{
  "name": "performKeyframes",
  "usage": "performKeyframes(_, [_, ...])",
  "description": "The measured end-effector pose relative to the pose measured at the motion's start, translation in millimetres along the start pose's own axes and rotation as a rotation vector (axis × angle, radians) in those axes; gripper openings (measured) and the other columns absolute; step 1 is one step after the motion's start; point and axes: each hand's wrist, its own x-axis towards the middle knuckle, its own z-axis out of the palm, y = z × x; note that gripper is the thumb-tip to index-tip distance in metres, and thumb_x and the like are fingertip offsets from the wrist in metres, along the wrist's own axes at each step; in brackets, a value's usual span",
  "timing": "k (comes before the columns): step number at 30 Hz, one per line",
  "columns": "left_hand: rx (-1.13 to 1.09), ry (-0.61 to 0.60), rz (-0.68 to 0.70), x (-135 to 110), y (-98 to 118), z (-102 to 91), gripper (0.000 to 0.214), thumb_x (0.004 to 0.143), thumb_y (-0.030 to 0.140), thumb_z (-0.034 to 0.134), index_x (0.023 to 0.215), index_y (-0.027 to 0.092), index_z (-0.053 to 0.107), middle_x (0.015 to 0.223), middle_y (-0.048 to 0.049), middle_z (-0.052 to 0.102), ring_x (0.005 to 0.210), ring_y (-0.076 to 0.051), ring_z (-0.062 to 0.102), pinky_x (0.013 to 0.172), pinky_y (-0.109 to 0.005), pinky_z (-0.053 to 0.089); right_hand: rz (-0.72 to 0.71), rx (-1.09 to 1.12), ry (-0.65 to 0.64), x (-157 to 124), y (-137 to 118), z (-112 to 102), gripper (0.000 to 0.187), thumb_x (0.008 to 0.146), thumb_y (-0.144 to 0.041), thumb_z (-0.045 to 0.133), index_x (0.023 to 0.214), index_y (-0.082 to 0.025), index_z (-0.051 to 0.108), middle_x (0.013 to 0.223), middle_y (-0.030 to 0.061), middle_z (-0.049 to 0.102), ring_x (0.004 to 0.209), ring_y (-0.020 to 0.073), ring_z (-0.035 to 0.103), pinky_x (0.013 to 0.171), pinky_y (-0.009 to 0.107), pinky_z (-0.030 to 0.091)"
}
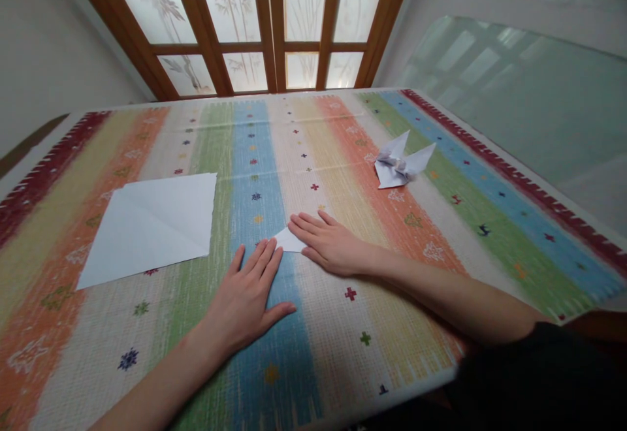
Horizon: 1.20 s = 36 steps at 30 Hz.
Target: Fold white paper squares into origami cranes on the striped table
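Note:
A small folded piece of white paper (289, 240) lies flat on the striped tablecloth (196, 352), partly hidden under my fingers. My left hand (249, 294) rests palm down with its fingertips on the paper's near left end and its thumb spread out to the right. From the right, my right hand (330, 241) lies flat over the paper's other end, fingers stretched out. Neither hand grips anything. Left of my hands lies a larger sheet of white paper (157, 225), with a faint crease. Beyond my right hand stands a folded paper crane (399, 163) with pointed tips.
Colourful stripes and small printed figures cover the cloth. Wooden doors (274, 26) with frosted panes close off the far side. A glass panel (519, 111) leans along the right wall. The table's near edge runs below my right forearm.

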Motion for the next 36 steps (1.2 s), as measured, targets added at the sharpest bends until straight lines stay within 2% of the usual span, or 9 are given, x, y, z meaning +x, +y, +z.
performKeyframes(4, [-0.005, -0.010, 0.000, 4, -2, -2.8, 0.089, 0.086, 0.075, 0.039, 0.146, 0.010, 0.038, 0.147, -0.0206, 0.045, 0.135, -0.036, 0.042, 0.112, -0.058, 0.022, -0.020, 0.000, -0.055, 0, 2, -8, 0.048, 0.102, -0.033, 0.036, 0.149, -0.029, 0.035, 0.160, 0.0094, 0.024, 0.148, 0.0286, 0.021, 0.117, 0.060, 0.015])
performKeyframes(7, [-0.009, -0.016, 0.004, 8, -4, -4.4, 0.085, 0.087, 0.075, 0.037, 0.143, 0.012, 0.044, 0.144, -0.0198, 0.050, 0.132, -0.035, 0.045, 0.112, -0.057, 0.022, -0.042, -0.009, -0.057, 1, 2, -10, 0.047, 0.101, -0.033, 0.038, 0.148, -0.033, 0.037, 0.159, 0.0098, 0.024, 0.147, 0.0308, 0.024, 0.115, 0.063, 0.018])
performKeyframes(13, [-0.001, -0.040, 0.002, 8, -6, -6.6, 0.082, 0.088, 0.073, 0.037, 0.143, 0.012, 0.044, 0.148, -0.0186, 0.045, 0.136, -0.037, 0.040, 0.111, -0.058, 0.024, -0.051, -0.047, 0.029, -3, 0, -4, 0.047, 0.101, -0.030, 0.039, 0.148, -0.027, 0.037, 0.157, 0.0136, 0.029, 0.146, 0.0287, 0.026, 0.116, 0.061, 0.020])
performKeyframes(17, [0.012, -0.074, -0.018, 5, -7, -9.4, 0.081, 0.086, 0.072, 0.043, 0.144, 0.015, 0.043, 0.150, -0.0159, 0.044, 0.137, -0.039, 0.038, 0.111, -0.060, 0.024, -0.045, -0.042, 0.047, -13, 4, -2, 0.049, 0.100, -0.028, 0.040, 0.149, -0.026, 0.036, 0.156, 0.0107, 0.033, 0.146, 0.0247, 0.028, 0.118, 0.056, 0.020])
performKeyframes(20, [0.000, -0.055, -0.018, 7, -8, -11.4, 0.075, 0.088, 0.068, 0.046, 0.141, 0.015, 0.046, 0.147, -0.0156, 0.048, 0.134, -0.039, 0.041, 0.110, -0.060, 0.025, -0.045, -0.040, 0.048, -21, 9, -4, 0.050, 0.099, -0.028, 0.042, 0.149, -0.025, 0.036, 0.155, 0.0096, 0.035, 0.145, 0.0252, 0.031, 0.117, 0.055, 0.023])
performKeyframes(24, [-0.062, 0.012, 0.002, 16, -10, -15.1, 0.053, 0.093, 0.054, 0.049, 0.128, 0.015, 0.056, 0.135, -0.0155, 0.058, 0.128, -0.035, 0.048, 0.109, -0.057, 0.029, -0.048, -0.051, 0.082, -24, 10, -9, 0.047, 0.097, -0.034, 0.050, 0.141, -0.017, 0.047, 0.148, 0.0133, 0.047, 0.138, 0.0277, 0.042, 0.113, 0.053, 0.031])
performKeyframes(28, [-0.160, 0.081, -0.037, 27, -15, -16.8, 0.037, 0.092, 0.043, 0.054, 0.118, 0.016, 0.056, 0.123, -0.0134, 0.063, 0.117, -0.030, 0.055, 0.102, -0.050, 0.041, -0.051, -0.025, 0.217, -21, 10, -11, 0.049, 0.090, -0.044, 0.061, 0.128, -0.014, 0.056, 0.132, 0.0155, 0.061, 0.122, 0.0292, 0.056, 0.103, 0.047, 0.041])
performKeyframes(32, [-0.274, 0.150, -0.157, 39, -24, -13.7, 0.036, 0.090, 0.039, 0.055, 0.118, 0.016, 0.054, 0.110, -0.0129, 0.067, 0.101, -0.028, 0.061, 0.088, -0.047, 0.049, -0.063, 0.027, 0.333, -20, 13, -9, 0.045, 0.089, -0.037, 0.062, 0.128, -0.015, 0.054, 0.122, 0.0149, 0.065, 0.112, 0.0273, 0.060, 0.096, 0.045, 0.044])
performKeyframes(36, [-0.380, 0.183, -0.209, 51, -30, -12.3, 0.026, 0.090, 0.032, 0.053, 0.111, 0.017, 0.058, 0.089, -0.0072, 0.069, 0.084, -0.023, 0.064, 0.078, -0.040, 0.053, -0.131, 0.075, 0.397, -17, 16, -5, 0.033, 0.094, -0.024, 0.052, 0.126, -0.016, 0.054, 0.114, 0.0113, 0.069, 0.107, 0.0221, 0.062, 0.098, 0.042, 0.041])
